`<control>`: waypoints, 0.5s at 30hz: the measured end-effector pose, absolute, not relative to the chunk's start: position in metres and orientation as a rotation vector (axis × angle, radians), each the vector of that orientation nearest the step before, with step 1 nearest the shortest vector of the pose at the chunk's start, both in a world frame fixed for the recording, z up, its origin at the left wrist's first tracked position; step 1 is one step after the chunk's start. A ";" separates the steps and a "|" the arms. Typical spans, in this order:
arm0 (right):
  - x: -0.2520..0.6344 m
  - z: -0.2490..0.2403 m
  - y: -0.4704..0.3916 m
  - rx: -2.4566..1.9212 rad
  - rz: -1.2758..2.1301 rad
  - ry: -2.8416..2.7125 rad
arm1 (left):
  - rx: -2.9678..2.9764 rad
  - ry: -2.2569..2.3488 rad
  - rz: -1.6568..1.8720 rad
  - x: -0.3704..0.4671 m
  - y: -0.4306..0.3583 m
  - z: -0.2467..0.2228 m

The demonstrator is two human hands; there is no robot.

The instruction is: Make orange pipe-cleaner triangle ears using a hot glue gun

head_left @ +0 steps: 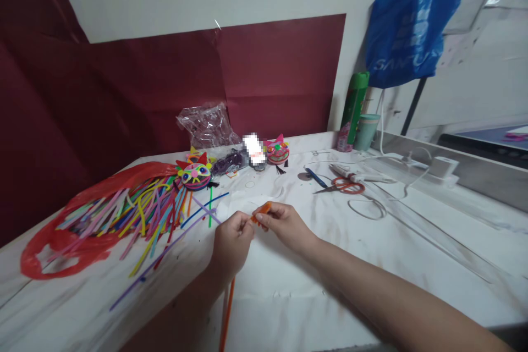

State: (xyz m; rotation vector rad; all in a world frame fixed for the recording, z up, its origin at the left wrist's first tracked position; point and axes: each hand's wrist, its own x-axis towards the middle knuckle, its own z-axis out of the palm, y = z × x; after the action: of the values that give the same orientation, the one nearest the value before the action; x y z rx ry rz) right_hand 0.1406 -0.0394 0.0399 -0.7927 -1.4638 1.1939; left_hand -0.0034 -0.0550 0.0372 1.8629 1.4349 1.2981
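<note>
In the head view, an orange pipe cleaner (228,311) runs from under my left wrist down toward the near table edge. My left hand (233,237) is closed, its thumb and fingers pinching the orange strand. Close beside it, my right hand (285,224) pinches a bent or coiled orange piece (264,210) between thumb and fingers. This piece seems to be part of the same pipe cleaner, but the join is hidden by my hands. Both hands are just above a white sheet (264,278) on the marbled tabletop.
Many coloured pipe cleaners (144,206) lie on a red plastic bag (68,264) at left. Animal-faced crafts (194,175) stand behind, near a clear plastic bag (208,125). Orange-handled scissors (348,185), pliers (342,172), a blue tool (316,177) and cables lie right, below a green can (357,104).
</note>
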 end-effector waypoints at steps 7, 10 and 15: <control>0.139 0.039 -0.042 -0.863 1.107 -1.424 | 1.788 1.424 1.274 -0.003 -0.054 0.035; 0.138 0.037 -0.043 -0.863 1.059 -1.405 | 1.697 1.408 1.221 0.001 -0.057 0.038; 0.137 0.036 -0.041 -0.780 1.177 -1.327 | 1.586 1.395 1.257 0.006 -0.061 0.044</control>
State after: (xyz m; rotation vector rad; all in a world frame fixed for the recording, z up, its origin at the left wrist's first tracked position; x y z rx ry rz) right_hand 0.1368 -0.0411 0.0360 -0.7801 -1.3270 1.1772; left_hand 0.0056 -0.0615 0.0439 1.5859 1.3955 1.2575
